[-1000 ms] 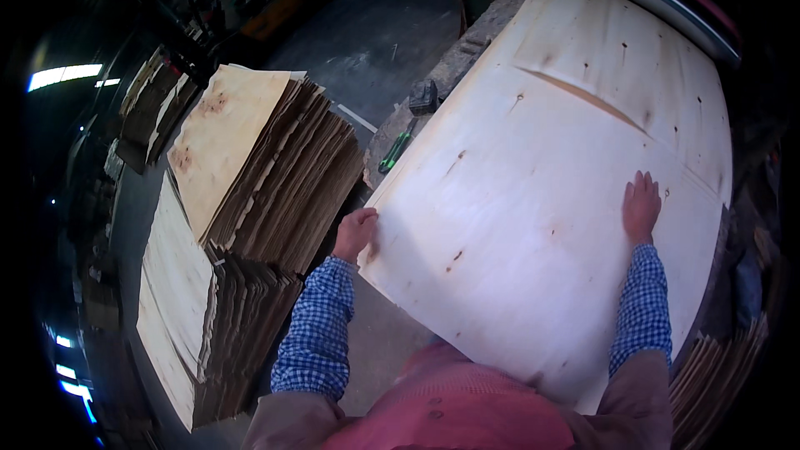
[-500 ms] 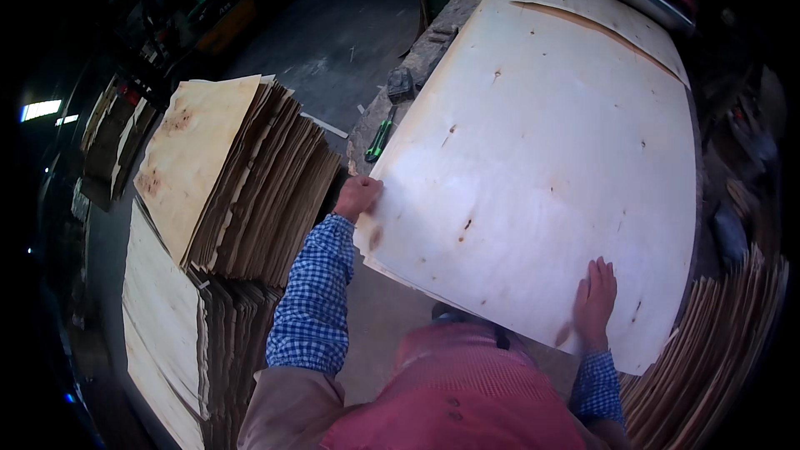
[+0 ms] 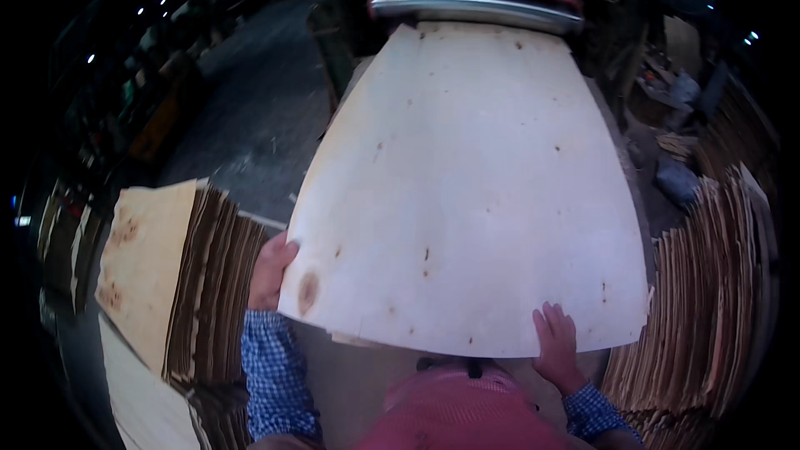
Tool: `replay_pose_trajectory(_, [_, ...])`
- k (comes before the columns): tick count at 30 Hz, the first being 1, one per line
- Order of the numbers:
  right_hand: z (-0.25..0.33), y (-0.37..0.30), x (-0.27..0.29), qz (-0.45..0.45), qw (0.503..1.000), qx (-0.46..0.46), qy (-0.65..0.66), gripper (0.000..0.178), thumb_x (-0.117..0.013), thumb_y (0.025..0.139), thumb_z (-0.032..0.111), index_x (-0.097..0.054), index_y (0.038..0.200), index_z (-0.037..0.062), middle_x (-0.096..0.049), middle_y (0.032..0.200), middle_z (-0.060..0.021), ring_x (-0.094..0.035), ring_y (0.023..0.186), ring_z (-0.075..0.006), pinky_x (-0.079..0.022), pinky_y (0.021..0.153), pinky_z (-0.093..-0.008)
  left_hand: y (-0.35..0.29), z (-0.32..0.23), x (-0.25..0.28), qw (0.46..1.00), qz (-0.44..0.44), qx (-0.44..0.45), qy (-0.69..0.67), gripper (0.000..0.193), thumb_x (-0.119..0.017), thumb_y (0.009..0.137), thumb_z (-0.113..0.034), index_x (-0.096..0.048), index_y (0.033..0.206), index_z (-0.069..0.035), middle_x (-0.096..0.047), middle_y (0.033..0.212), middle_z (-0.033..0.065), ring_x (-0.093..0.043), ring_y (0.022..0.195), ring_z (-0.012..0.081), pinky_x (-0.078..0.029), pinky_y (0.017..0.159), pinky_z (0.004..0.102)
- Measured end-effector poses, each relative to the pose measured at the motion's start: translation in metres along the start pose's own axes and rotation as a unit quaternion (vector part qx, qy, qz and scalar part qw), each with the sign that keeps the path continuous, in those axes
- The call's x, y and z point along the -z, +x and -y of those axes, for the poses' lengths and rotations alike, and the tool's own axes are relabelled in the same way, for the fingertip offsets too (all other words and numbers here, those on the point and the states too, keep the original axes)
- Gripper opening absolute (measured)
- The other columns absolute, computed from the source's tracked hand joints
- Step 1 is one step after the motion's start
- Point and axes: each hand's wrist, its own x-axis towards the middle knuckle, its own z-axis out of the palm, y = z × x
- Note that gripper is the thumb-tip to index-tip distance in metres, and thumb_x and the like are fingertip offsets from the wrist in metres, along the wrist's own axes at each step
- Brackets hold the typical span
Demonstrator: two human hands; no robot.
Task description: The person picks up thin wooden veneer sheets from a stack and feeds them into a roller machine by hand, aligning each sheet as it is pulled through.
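Observation:
A large pale wood veneer sheet (image 3: 467, 175) with small dark knots lies before me, its far end reaching up to a shiny roller. My left hand (image 3: 271, 271) pinches the sheet's left edge near its close corner, thumb on top and the other fingers hidden underneath. Flat on the near edge, toward the right, rests my right hand (image 3: 557, 343), its fingers apart on the upper face. Below the near edge, a thin strip of another layer (image 3: 354, 340) peeks out.
The metal roller (image 3: 475, 7) under a red cover spans the far end. Veneer stacks stand close by: one on the left (image 3: 154, 258), one on the right (image 3: 692, 300). Beyond the left stack stretches grey floor (image 3: 250, 117). Assorted clutter (image 3: 679, 100) lies at the far right.
My view has turned toward the roller, and the sheet now lies straighter in front of me. The split near its far end no longer shows. Both hands stay at the near part.

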Motion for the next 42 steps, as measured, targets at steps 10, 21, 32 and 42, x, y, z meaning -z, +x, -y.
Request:
replay_pose_trajectory(10, [0.000,0.009,0.096,0.020,0.999,-0.028,0.036,0.072,-0.056,0.061,0.004,-0.047,0.133,0.0061,-0.043,0.138,-0.0191,-0.037,0.128,-0.0448,-0.028,0.102,-0.0595,-0.016,0.060,0.049,0.994,-0.095,-0.029,0.053,0.035,-0.046,0.094,-0.016,-0.054,0.117,0.009,-0.065,0.109,0.0158,-0.064,0.094,0.0224,-0.050,0.086,0.0330])
replay_pose_trajectory(21, [-0.104,0.219,0.018,-0.027,0.998,-0.002,0.053,0.079,-0.060,0.069,0.000,-0.036,0.143,0.0141,-0.032,0.148,-0.0147,-0.027,0.137,-0.0403,-0.019,0.109,-0.0577,0.035,0.106,0.030,0.941,-0.330,0.008,-0.078,0.030,-0.051,0.095,-0.026,-0.052,0.116,-0.004,-0.064,0.106,0.0092,-0.064,0.092,0.0195,-0.052,0.070,0.0270])
replay_pose_trajectory(32, [-0.187,0.416,-0.052,-0.043,0.995,-0.089,-0.023,0.055,-0.055,0.086,0.009,-0.041,0.138,0.0152,-0.039,0.143,-0.0153,-0.038,0.130,-0.0371,-0.036,0.104,-0.0505,0.014,0.164,0.043,0.852,-0.414,0.045,0.318,0.032,-0.065,0.086,-0.017,-0.063,0.110,0.003,-0.067,0.089,0.0063,-0.062,0.078,0.0120,-0.049,0.068,0.0246])
replay_pose_trajectory(42, [-0.126,0.274,-0.079,-0.045,0.998,-0.035,-0.026,0.041,-0.049,0.094,0.024,-0.047,0.132,0.0082,-0.043,0.141,-0.0148,-0.034,0.133,-0.0363,-0.025,0.108,-0.0524,0.026,0.111,0.043,0.899,-0.333,0.164,0.233,0.016,-0.062,0.088,-0.019,-0.065,0.095,-0.004,-0.056,0.073,-0.0019,-0.053,0.066,0.0100,-0.046,0.063,0.0250])
